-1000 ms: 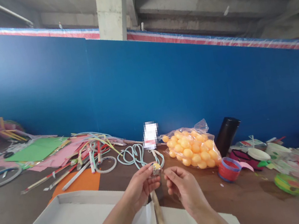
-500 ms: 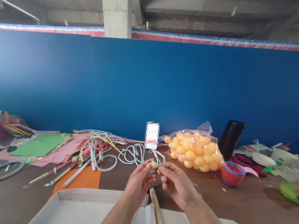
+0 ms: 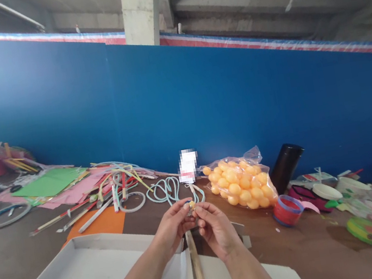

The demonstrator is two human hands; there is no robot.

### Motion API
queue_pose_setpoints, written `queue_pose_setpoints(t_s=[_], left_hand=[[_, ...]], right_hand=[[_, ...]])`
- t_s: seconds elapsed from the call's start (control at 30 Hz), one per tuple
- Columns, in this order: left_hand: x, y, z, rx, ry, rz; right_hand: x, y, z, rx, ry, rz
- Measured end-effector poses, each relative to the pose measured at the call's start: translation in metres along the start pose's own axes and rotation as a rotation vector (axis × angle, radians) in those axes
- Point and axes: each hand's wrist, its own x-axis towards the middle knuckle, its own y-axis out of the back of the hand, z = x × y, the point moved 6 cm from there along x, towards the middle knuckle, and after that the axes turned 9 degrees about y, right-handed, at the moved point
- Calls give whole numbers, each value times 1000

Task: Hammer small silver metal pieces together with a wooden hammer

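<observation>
Between my fingertips, above the table, is a small shiny item with a yellow part (image 3: 192, 204); it is too small and too covered to name its kind. My left hand (image 3: 173, 225) pinches it from the left with thumb and index finger. From the other side my right hand (image 3: 219, 230) grips it with thumb and index finger, its other fingers curled. The fingertips of both hands nearly meet. Below them a wooden stick (image 3: 198, 271) runs toward me, beside a white open box (image 3: 97, 268).
Behind my hands are pale blue cords (image 3: 168, 190) and a clear bag of orange balls (image 3: 239, 183). To the right stand a black cylinder (image 3: 288, 165) and a red cup (image 3: 288, 210). Green paper (image 3: 50, 181) and sticks lie left. A blue partition (image 3: 200, 99) closes the back.
My right hand has moved slightly left, bringing its fingertips closer to my left hand's. The small item is now more covered by my fingers. The camera view has shifted a little.
</observation>
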Motion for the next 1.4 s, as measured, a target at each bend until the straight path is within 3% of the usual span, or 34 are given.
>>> queue_pose_setpoints(t_s=[1.4], left_hand=[[-3, -4, 3, 54, -32, -5]], right_hand=[[-1, 4, 2, 39, -8, 34]])
